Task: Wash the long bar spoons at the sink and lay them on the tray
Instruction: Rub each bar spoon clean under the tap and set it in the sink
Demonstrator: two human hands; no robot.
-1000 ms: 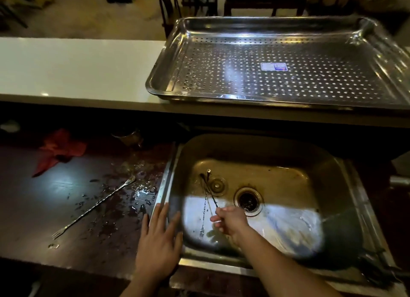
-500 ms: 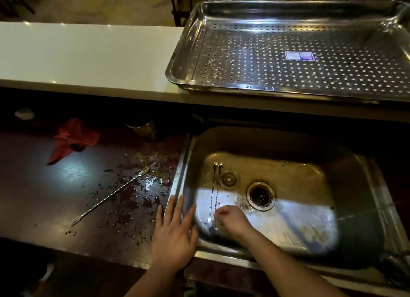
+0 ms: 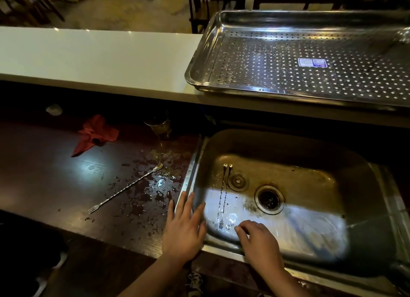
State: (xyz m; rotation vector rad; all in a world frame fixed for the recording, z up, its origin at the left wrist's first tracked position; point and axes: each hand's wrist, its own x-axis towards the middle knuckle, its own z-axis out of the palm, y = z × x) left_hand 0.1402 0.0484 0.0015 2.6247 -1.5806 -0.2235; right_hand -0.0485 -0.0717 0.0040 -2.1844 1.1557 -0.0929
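On the far left, a crumpled red cloth (image 3: 95, 134) lies on the dark brown wooden desk (image 3: 40, 174). Near it, one long silver bar spoon with a twisted stem and a fork end (image 3: 125, 188) lies slanted among water drops on the desk. The left hand (image 3: 183, 230) lies flat with its fingers spread on the left rim of the shiny steel sink (image 3: 366, 241). Two more long silver bar spoons (image 3: 223, 195) lie side by side on the sink floor, just left of the round drain (image 3: 269, 199). The right hand (image 3: 259, 241) is open and empty, fingers curled, just right of their fork ends. Up on the white counter sits the big steel tray with holes (image 3: 310, 59).
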